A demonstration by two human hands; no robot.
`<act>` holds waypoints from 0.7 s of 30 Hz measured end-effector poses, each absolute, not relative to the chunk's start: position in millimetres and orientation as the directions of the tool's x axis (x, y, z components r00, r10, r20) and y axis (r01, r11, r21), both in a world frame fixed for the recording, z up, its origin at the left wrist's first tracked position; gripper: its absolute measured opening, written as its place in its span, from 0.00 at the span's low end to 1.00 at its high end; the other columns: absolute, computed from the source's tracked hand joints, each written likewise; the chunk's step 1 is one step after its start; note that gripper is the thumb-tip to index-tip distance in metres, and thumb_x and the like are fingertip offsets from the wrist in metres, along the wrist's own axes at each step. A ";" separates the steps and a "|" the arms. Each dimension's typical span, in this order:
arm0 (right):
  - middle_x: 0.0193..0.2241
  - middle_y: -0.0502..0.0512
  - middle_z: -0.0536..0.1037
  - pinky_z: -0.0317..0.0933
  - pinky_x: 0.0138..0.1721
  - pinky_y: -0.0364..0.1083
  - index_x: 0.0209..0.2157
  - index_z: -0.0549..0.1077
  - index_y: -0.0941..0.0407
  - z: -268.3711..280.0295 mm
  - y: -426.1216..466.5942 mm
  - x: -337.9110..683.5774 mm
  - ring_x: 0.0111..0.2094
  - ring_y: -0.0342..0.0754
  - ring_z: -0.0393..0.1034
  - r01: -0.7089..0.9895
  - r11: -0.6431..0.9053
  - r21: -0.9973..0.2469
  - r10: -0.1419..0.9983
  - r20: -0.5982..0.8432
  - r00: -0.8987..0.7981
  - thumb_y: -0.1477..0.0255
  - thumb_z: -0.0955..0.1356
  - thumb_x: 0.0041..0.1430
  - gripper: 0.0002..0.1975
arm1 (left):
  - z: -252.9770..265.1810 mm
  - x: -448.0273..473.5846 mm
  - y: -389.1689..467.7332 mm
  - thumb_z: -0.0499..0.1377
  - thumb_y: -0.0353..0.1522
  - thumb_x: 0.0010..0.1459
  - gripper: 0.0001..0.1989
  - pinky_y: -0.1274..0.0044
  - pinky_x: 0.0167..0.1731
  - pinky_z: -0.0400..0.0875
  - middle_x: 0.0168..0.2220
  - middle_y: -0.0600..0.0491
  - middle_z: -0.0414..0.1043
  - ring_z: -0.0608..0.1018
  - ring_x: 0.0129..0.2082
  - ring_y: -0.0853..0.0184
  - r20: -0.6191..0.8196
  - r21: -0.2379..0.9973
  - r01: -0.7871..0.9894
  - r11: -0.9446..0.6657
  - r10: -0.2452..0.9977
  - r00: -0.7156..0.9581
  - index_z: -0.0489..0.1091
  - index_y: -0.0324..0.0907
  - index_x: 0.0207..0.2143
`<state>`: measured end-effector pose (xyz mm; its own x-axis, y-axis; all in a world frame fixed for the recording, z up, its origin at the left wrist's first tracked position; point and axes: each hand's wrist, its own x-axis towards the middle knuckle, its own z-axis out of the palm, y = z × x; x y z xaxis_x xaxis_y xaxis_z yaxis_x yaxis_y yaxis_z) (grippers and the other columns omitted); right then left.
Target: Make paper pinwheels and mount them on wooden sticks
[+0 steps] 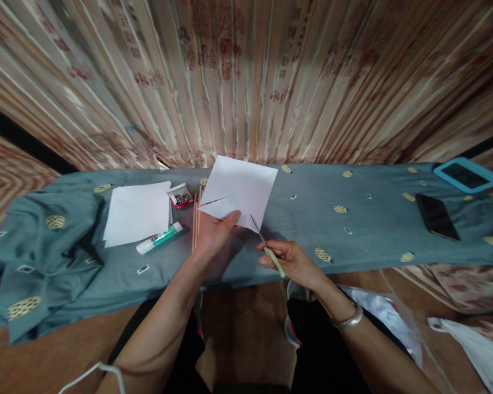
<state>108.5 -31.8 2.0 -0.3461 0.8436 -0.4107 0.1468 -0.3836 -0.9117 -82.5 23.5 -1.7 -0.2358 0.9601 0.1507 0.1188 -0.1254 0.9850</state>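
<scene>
Sheet [246,186] extends beyond left grip [214,232]; scissors [275,262] in right grip [294,262]

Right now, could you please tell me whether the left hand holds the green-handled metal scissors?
No, the right hand holds the scissors, while the left hand grips a white paper sheet.

Cream, red-printed fabric curtain [246,109]: dimmer at upper right
Grey-green pineapple-print cloth [378,230]: soft shadow, centre
Brown floor [246,339]: dark, lower centre
Frame edges: stretched, soft
</scene>
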 end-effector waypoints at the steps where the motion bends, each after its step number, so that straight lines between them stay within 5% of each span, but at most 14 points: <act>1: 0.19 0.41 0.64 0.48 0.23 0.41 0.37 0.73 0.59 2.7 -31.8 108.4 0.21 0.36 0.53 0.147 -0.388 -0.910 0.843 -0.415 -0.343 0.52 0.78 0.34 0.32 | -0.2 -82.1 23.2 0.65 0.35 0.45 0.18 0.71 0.39 0.75 0.38 0.48 0.78 0.79 0.36 0.60 0.145 0.986 0.114 -0.120 0.960 -0.238 0.73 0.38 0.40; 21: 0.19 0.42 0.65 0.49 0.24 0.41 0.36 0.74 0.59 0.7 -32.1 109.5 0.22 0.37 0.55 0.144 -0.369 -0.918 0.855 -0.396 -0.334 0.53 0.78 0.36 0.30 | 5.1 -72.2 19.0 0.65 0.31 0.41 0.15 0.74 0.26 0.74 0.31 0.50 0.78 0.78 0.28 0.63 0.049 0.997 -0.040 -0.059 0.974 -0.220 0.70 0.40 0.34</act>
<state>109.5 -32.1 0.7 -0.3345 0.8552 -0.3959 0.1439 -0.3689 -0.9183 -72.2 19.0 5.1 -0.2197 0.9743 0.0491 -0.0400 -0.0593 0.9974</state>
